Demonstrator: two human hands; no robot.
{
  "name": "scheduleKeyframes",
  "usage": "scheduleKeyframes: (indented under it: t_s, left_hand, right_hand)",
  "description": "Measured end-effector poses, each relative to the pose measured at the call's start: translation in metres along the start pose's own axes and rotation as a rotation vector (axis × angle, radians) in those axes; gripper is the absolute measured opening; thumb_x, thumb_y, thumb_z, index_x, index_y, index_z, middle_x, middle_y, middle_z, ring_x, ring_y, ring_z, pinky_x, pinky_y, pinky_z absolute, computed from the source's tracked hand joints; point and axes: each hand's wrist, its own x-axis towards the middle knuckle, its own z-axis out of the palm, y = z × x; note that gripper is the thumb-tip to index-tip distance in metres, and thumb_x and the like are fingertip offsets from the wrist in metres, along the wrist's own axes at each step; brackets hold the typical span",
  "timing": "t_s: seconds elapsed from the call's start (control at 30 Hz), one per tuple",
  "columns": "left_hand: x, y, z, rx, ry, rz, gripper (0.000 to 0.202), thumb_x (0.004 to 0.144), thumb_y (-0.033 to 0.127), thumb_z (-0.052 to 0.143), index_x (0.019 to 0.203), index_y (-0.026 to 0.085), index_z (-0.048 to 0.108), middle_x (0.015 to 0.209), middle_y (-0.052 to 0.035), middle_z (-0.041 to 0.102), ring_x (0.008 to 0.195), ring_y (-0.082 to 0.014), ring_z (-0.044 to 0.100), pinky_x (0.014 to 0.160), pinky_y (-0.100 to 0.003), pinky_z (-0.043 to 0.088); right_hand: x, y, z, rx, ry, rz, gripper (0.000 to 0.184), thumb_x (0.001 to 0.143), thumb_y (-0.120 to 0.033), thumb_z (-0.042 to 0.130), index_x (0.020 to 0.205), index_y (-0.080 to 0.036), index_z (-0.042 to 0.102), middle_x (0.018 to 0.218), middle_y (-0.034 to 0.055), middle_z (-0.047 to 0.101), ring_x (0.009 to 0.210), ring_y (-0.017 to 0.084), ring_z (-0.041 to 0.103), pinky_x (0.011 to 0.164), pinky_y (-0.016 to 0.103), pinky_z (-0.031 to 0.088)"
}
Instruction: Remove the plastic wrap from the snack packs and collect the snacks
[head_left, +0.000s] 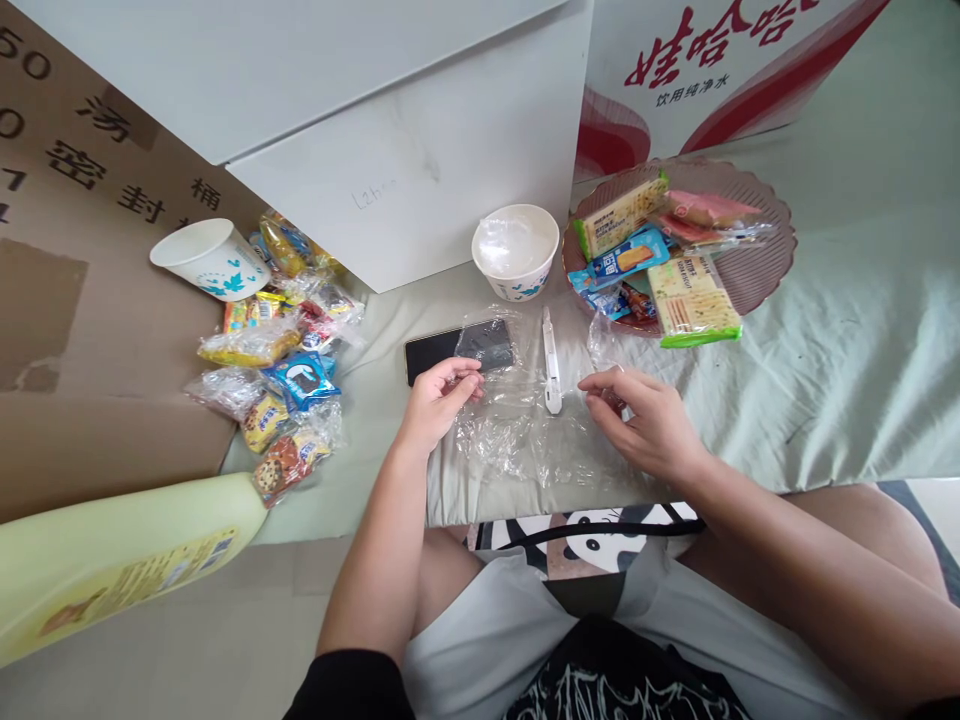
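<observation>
A thin sheet of clear plastic film [495,445] stretches between my hands, crumpled along the front. My left hand [437,402] pinches its left side, fingers curled beside a dark phone [431,352]. Part of the film overlaps the phone's right end. On the other side, my right hand [645,420] has its thumb and fingers closed on the film's right part. Between the hands lies a white utility knife [552,365], pointing away from me. Whether film covers the knife is hard to see.
Behind stands a paper bowl [517,285] with clear plastic in it. A pink plate [765,260] of packaged biscuits is at right. Wrapped snacks [304,380] and a tilted paper cup [214,265] lie left, near a yellow bottle [150,550]. Boxes [450,150] close off the back.
</observation>
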Motion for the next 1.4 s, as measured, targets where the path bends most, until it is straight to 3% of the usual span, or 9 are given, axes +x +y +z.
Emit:
scheduleKeyframes:
  t_s: [0.27,0.77,1.03,1.23,1.4]
  left_hand:
    - [-0.001,0.002,0.002,0.029,-0.006,0.000,0.029,0.076,0.042,0.078,0.088,0.017,0.072,0.071,-0.0008,0.068,0.063,-0.0134,0.063,0.066,-0.028,0.055]
    - [-0.002,0.004,0.002,0.037,-0.021,0.009,0.024,0.076,0.039,0.077,0.086,0.018,0.071,0.070,-0.0010,0.067,0.064,-0.0142,0.063,0.065,-0.028,0.054]
    - [-0.010,0.011,-0.004,0.092,-0.106,-0.020,0.037,0.062,0.025,0.084,0.097,0.020,0.073,0.079,0.0003,0.065,0.066,-0.0108,0.058,0.059,-0.021,0.045]
    - [-0.011,0.006,-0.026,0.040,0.130,0.073,0.030,0.064,0.029,0.084,0.090,0.018,0.073,0.077,-0.0014,0.067,0.069,-0.0120,0.059,0.064,-0.023,0.048]
    - [-0.004,-0.001,-0.030,0.063,0.301,0.167,0.036,0.065,0.032,0.084,0.096,0.019,0.073,0.078,-0.0008,0.066,0.068,-0.0119,0.059,0.066,-0.025,0.049]
  right_hand:
    - [-0.003,0.002,0.002,0.025,-0.003,-0.033,0.014,0.091,-0.019,0.052,0.091,-0.022,0.066,0.067,-0.0017,0.062,0.055,0.011,0.055,0.055,0.023,0.045]
    - [-0.002,0.001,0.002,0.033,-0.051,-0.017,0.015,0.091,-0.020,0.051,0.089,-0.022,0.067,0.067,-0.0007,0.063,0.054,0.012,0.055,0.053,0.024,0.045]
    - [-0.001,0.004,0.000,-0.024,0.026,-0.053,0.023,0.091,-0.017,0.051,0.107,-0.022,0.067,0.074,0.0009,0.065,0.060,0.014,0.060,0.061,0.027,0.052]
    - [0.000,0.007,-0.003,-0.038,0.048,-0.011,0.027,0.090,-0.020,0.053,0.112,-0.023,0.068,0.074,0.0014,0.065,0.059,0.015,0.060,0.062,0.029,0.053]
    - [0.001,0.009,-0.002,-0.047,0.031,-0.005,0.033,0.089,-0.022,0.056,0.121,-0.024,0.067,0.079,0.0011,0.066,0.058,0.014,0.059,0.062,0.030,0.055]
